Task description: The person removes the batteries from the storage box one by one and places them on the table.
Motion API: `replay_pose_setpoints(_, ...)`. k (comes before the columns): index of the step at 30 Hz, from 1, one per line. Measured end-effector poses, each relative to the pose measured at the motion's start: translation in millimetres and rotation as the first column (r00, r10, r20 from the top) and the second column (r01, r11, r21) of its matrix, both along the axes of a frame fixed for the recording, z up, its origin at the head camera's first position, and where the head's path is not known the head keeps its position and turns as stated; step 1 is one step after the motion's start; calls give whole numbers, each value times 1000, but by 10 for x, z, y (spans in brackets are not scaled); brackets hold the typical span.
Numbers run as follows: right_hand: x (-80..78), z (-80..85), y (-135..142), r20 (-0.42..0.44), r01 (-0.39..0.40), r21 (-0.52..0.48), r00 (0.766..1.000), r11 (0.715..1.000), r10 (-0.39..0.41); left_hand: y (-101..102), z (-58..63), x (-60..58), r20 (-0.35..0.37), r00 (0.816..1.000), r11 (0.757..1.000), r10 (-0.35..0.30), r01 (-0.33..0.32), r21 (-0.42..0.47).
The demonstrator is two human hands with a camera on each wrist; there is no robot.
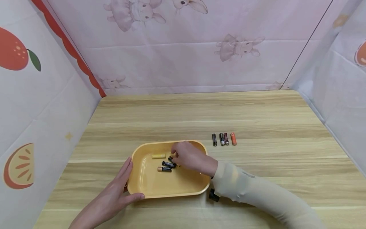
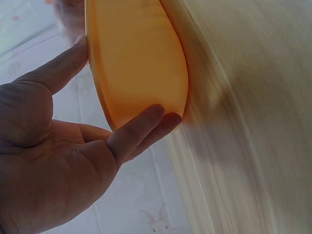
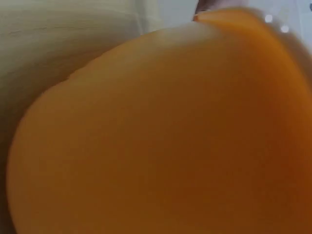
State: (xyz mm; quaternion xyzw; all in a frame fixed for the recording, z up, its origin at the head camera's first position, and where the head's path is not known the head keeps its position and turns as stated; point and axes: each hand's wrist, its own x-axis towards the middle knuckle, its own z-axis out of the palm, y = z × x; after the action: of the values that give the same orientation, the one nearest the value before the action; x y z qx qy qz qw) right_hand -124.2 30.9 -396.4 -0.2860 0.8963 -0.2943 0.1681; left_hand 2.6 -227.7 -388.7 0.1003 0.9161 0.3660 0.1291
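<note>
A yellow plastic tub (image 1: 154,190) stands on the wooden table. My left hand (image 1: 112,194) holds its left end, thumb on the near rim and fingers along the outer wall (image 2: 141,63). Inside lie a yellow battery (image 1: 158,156), a black battery with a copper end (image 1: 164,169) and another black battery (image 1: 168,164). My right hand (image 1: 188,156) reaches down into the tub, fingers bent, right by a dark battery (image 1: 171,159). Its fingertips are partly hidden, and I cannot tell whether they pinch that battery. The right wrist view shows mostly the tub's outer wall (image 3: 146,122).
To the right behind the tub, a row of batteries lies on the table: a black one (image 1: 214,140), a black and silver one (image 1: 221,139), a dark red one (image 1: 226,139) and an orange one (image 1: 233,139). A black object (image 1: 213,195) sits beside the right sleeve (image 1: 251,187).
</note>
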Motion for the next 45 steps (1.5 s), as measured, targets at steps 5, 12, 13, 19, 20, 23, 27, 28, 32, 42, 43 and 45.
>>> replay_pose_setpoints(5, 19, -38, -32, -3, -5, 6, 1000, 1000, 5, -1, 4, 3, -6, 1000, 1000, -3, 3, 1)
replay_pose_setpoints(12, 31, -59, -34, -11, -7, 21, 1000, 1000, 7, -10, 9, 1, -16, 1000, 1000, -3, 3, 4)
replay_pose_setpoints(13, 33, -61, -33, -18, -10, 33, 1000, 999, 11, -10, 8, -1, -13, 1000, 1000, 0, 0, 5)
replay_pose_setpoints(19, 45, -70, -35, -39, -20, 129, 999, 991, 26, -6, 7, -3, -5, 1000, 1000, 10, -10, -6)
replay_pose_setpoints(20, 44, -73, -36, -35, -20, 138, 999, 990, 25, -5, 8, -3, -5, 1000, 1000, 11, -11, -8)
replay_pose_setpoints(23, 35, -75, -26, -11, -18, 141, 1000, 990, 20, -3, 2, 1, -7, 1000, 1000, 15, -15, -10)
replay_pose_setpoints(27, 6, -48, 42, 21, -40, 97, 999, 994, 38, -1, -6, 13, -10, 1000, 1000, 14, -14, -14)
replay_pose_setpoints(28, -4, -31, 73, 21, -50, 75, 999, 996, 49, 0, -6, 15, -8, 1000, 1000, 14, -15, -16)
replay_pose_setpoints(32, -48, 115, 230, 49, -69, -44, 996, 997, 71, -4, 0, 13, -24, 1000, 1000, 5, -6, -16)
replay_pose_setpoints(42, -130, 566, 729, 45, -48, -334, 997, 941, 67, -16, -1, 14, -17, 1000, 1000, 8, -8, -17)
replay_pose_setpoints(43, -133, 595, 774, 40, -45, -346, 997, 937, 62, -15, -2, 14, -17, 1000, 1000, 9, -9, -15)
replay_pose_setpoints(45, -137, 643, 865, 40, -28, -361, 998, 932, 46, -14, -8, 14, -20, 1000, 1000, 8, -8, -6)
